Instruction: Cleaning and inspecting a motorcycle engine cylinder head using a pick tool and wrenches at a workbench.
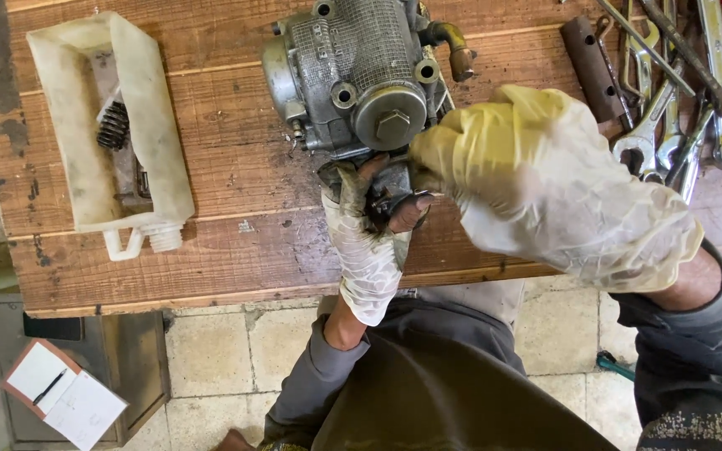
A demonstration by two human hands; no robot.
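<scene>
Both hands point(461, 179) closed on carburetor point(361, 75).

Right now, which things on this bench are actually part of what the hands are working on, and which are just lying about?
In hand:
- metal carburetor body
- left hand, gripping its lower end
- right hand, fingers at the same spot

Lying about:
- cut plastic container holding a spring
- wrenches
- rusty tube
- notepad below the bench
</scene>
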